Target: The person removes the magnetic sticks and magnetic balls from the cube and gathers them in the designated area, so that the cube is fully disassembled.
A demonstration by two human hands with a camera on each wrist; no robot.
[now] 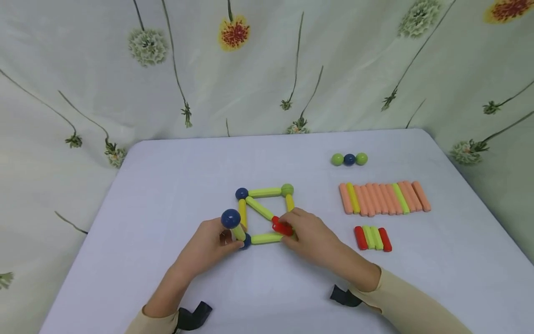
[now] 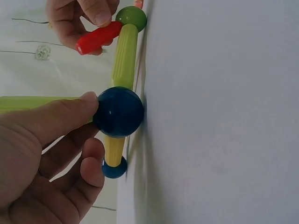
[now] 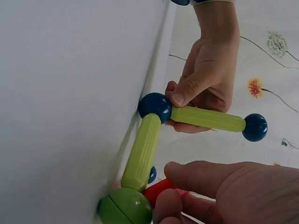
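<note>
A square of plastic rods and balls lies on the table. Green rods (image 1: 265, 192) form its far and near sides, yellow rods (image 1: 243, 214) its flanks. My left hand (image 1: 210, 243) pinches the blue ball (image 2: 119, 112) at the near left corner. From that ball a green rod (image 3: 208, 118) stands up, topped by another blue ball (image 1: 230, 218). My right hand (image 1: 310, 236) holds a red rod (image 2: 98, 38) by the near right green ball (image 3: 125, 206). A diagonal green rod (image 1: 259, 208) runs from the far left blue ball (image 1: 241, 193) toward more red under my right fingers.
To the right lies a row of salmon rods (image 1: 371, 199) with a yellow and a green one among them. Nearer are short red and green rods (image 1: 372, 238). Behind them sit two green balls and one blue ball (image 1: 349, 159). A flowered cloth (image 1: 250, 83) hangs behind the table.
</note>
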